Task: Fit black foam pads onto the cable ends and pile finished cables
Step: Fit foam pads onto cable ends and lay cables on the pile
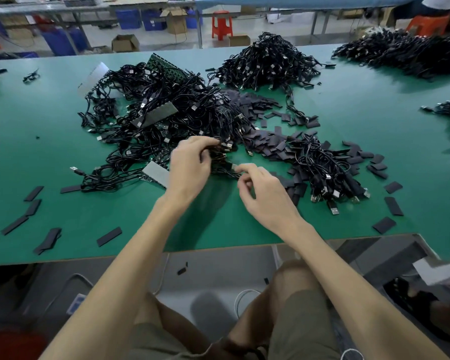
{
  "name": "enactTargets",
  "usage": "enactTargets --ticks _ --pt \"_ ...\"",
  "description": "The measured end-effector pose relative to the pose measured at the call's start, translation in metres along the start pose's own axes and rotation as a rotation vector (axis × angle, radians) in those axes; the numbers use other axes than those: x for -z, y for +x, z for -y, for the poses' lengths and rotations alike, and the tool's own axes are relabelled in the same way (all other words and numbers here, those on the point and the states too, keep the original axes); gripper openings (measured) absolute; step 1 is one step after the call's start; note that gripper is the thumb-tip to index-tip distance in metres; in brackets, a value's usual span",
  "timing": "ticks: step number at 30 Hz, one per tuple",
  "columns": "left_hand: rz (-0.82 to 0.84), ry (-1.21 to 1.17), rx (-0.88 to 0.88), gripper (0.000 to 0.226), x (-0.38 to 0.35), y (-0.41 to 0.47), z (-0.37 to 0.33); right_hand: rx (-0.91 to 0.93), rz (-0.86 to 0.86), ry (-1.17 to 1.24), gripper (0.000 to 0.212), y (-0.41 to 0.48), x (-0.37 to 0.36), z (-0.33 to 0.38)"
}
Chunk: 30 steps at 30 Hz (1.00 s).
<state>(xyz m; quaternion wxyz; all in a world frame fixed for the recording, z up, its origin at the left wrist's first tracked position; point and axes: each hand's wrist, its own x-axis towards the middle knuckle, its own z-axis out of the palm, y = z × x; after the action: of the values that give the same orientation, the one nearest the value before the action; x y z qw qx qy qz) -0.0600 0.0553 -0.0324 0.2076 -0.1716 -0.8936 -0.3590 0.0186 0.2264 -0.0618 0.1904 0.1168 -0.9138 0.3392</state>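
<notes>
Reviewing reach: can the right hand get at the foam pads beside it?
Likely yes: the right hand is next to the foam pads, which lie uncovered, though it seems to pinch a cable end.

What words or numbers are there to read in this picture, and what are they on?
No text in this picture can be read.
White card beside the cable pile: only faint marks, too blurred to read.
Cardboard boxes on the floor: no print that can be made out.
Plugs on the cables: any marks are too small to read.
</notes>
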Motion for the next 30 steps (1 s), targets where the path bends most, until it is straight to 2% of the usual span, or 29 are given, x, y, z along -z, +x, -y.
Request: enactTargets --ticks 3,5,8,11,16,20,25,30 --pt "-0.026 0.284 0.218 0.031 0.022 -0.009 0.039 0.032 0.014 -0.024 0.028 0.000 -0.002 -0.001" --pt "0.029 0.342 0.348 0.034 0.028 -0.014 0.054 0.046 0.019 -0.041 0.027 0.000 -0.004 -0.002" --pt "0.120 0.366 0.389 0.045 0.028 -0.020 0.058 0.045 0.024 -0.048 0.027 0.001 -0.004 -0.004" --pt "0.199 0.347 0.326 0.058 0.026 -0.028 0.050 0.047 0.024 -0.054 0.028 0.000 -0.004 -0.003" --pt "0.460 0.273 0.122 0.079 0.032 -0.041 0.034 0.056 0.035 -0.086 0.028 0.000 -0.004 -0.004" --pt "0.580 0.093 0.044 0.080 0.041 -0.040 0.030 0.074 0.050 -0.110 0.025 0.000 -0.004 -0.005" --pt "0.436 0.152 -0.073 0.054 0.031 -0.045 0.031 0.111 0.090 -0.128 0.027 0.000 -0.004 -0.007" --pt "0.297 0.243 -0.191 0.041 0.023 -0.057 0.032 0.134 0.109 -0.157 0.027 0.001 -0.004 -0.009"
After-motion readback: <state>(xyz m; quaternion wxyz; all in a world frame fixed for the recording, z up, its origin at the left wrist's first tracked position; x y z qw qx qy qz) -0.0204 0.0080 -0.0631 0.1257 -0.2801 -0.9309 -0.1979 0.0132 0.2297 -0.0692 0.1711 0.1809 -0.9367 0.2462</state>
